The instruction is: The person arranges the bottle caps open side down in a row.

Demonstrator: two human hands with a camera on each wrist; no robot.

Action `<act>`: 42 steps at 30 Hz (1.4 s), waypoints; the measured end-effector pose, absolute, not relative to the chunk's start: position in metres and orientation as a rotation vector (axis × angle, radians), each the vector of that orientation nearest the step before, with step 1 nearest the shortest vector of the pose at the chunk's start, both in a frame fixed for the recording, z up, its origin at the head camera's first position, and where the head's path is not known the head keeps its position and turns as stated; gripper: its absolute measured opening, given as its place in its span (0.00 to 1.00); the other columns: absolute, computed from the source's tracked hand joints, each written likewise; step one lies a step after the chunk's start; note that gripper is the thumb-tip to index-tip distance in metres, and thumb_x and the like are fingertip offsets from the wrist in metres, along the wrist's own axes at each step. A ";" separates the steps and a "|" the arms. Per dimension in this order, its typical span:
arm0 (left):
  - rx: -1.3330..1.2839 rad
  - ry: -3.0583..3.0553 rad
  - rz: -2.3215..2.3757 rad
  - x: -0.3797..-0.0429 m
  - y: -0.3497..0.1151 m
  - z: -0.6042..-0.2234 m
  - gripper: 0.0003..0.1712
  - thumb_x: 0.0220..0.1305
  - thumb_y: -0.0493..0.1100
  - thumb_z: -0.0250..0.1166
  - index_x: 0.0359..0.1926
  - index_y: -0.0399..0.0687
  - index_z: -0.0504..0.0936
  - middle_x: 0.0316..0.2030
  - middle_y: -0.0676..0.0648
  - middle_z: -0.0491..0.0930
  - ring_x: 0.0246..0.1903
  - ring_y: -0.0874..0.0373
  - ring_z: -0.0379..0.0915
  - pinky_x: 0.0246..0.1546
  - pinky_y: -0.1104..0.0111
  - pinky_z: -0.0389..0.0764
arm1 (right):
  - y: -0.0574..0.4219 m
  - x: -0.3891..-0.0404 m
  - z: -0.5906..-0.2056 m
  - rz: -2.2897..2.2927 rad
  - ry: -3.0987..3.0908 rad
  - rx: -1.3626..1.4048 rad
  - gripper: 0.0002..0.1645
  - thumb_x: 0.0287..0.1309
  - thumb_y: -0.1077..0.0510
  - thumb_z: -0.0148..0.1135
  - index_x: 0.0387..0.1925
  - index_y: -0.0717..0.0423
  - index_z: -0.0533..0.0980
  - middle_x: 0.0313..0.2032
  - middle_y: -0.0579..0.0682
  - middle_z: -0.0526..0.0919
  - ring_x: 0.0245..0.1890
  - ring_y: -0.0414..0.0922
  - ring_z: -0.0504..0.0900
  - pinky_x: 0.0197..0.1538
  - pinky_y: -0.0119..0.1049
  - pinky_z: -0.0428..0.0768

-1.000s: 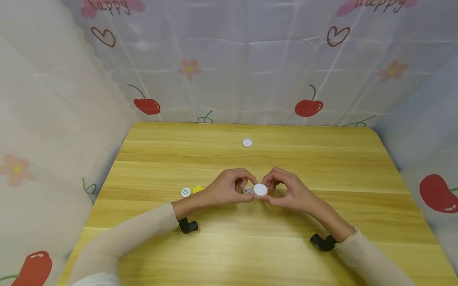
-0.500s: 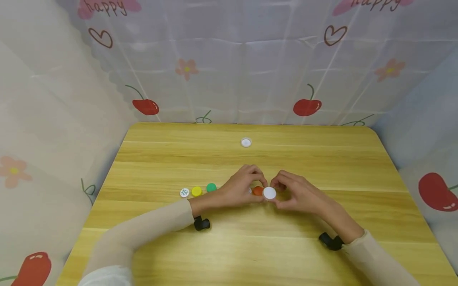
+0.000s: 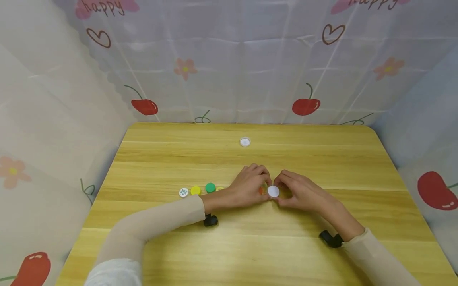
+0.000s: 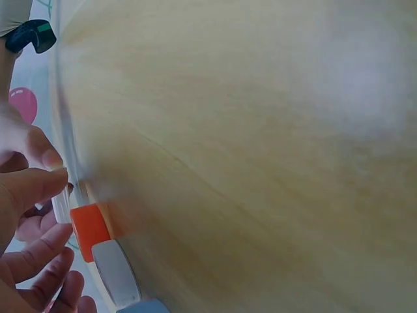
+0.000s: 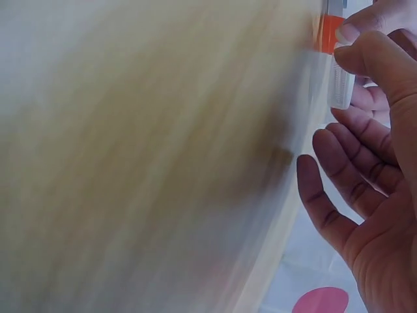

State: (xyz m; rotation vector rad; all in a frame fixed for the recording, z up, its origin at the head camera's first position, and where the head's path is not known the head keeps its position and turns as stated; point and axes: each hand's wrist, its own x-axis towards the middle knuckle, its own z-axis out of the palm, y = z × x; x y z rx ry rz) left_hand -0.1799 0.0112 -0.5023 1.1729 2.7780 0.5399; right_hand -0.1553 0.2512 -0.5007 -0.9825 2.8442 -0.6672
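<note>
Both hands meet over the table at a white bottle cap [image 3: 273, 191], whose ridged side shows in the right wrist view. My right hand [image 3: 302, 192] pinches it from the right between thumb and forefinger, the other fingers loosely bent. From the left, my left hand [image 3: 248, 187] holds the same cap's edge with thumb and forefinger. An orange cap [image 4: 90, 231] lies close beside the white one, partly hidden by the left hand in the head view. Beyond it in the left wrist view are a pale cap [image 4: 117, 272] and the edge of a bluish one [image 4: 146, 306].
Left of the hands, a patterned white cap [image 3: 183, 192], a yellow cap [image 3: 195, 190] and a green cap [image 3: 210, 187] lie in a row, with another yellowish piece [image 3: 220, 189] partly behind the left forearm. A round white lid [image 3: 245, 142] lies near the table's [image 3: 307, 147] back edge.
Both hands have shifted right with the white cap, the left hand farther. The yellow and green caps, earlier covered by the left arm, have come into view.
</note>
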 end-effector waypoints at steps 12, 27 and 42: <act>1.108 2.753 0.487 -0.179 0.014 -0.502 0.18 0.67 0.59 0.75 0.51 0.58 0.89 0.59 0.55 0.81 0.58 0.57 0.73 0.60 0.62 0.75 | 0.247 -0.159 -0.504 -0.644 2.802 -0.935 0.20 0.60 0.47 0.80 0.49 0.47 0.82 0.44 0.39 0.83 0.43 0.38 0.79 0.51 0.39 0.83; 1.115 2.744 0.483 -0.184 0.006 -0.505 0.24 0.66 0.64 0.75 0.55 0.58 0.87 0.58 0.54 0.80 0.55 0.58 0.73 0.56 0.66 0.79 | 0.247 -0.163 -0.497 -0.607 2.756 -0.917 0.24 0.59 0.46 0.81 0.53 0.47 0.82 0.46 0.40 0.83 0.45 0.38 0.79 0.54 0.41 0.83; 0.947 2.617 0.690 -0.206 -0.033 -0.480 0.30 0.66 0.62 0.76 0.62 0.53 0.85 0.64 0.49 0.80 0.61 0.50 0.73 0.60 0.56 0.80 | 0.242 -0.195 -0.493 -0.853 2.664 -0.790 0.38 0.59 0.38 0.81 0.62 0.56 0.82 0.47 0.49 0.86 0.46 0.43 0.83 0.51 0.41 0.85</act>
